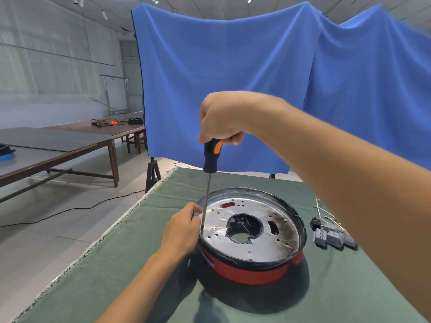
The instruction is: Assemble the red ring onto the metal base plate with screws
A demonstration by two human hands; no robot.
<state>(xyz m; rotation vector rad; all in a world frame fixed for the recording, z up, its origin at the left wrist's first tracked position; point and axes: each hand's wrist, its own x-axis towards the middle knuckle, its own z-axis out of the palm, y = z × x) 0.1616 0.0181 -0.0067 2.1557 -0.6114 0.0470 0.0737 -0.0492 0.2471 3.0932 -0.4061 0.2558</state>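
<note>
Mid-fastening, judged: base plate (pixel 254 226) is seated in the red ring (pixel 251 271) on the green cloth (pixel 140 264), one screw (pixel 214 229) looks fitted, screwdriver (pixel 211 159) gripped by right hand (pixel 221 117), shaft steadied by left hand (pixel 184 229) fingertips at left rim hole; other holes apparently unfilled.

Green cloth (pixel 130 264) across the lower frame; grey clips (pixel 333 236) and thin rods (pixel 323 212) at right. Blue drape (pixel 233 78) behind. Long tables (pixel 58 150) at left, cables (pixel 102 123) on the far one.
</note>
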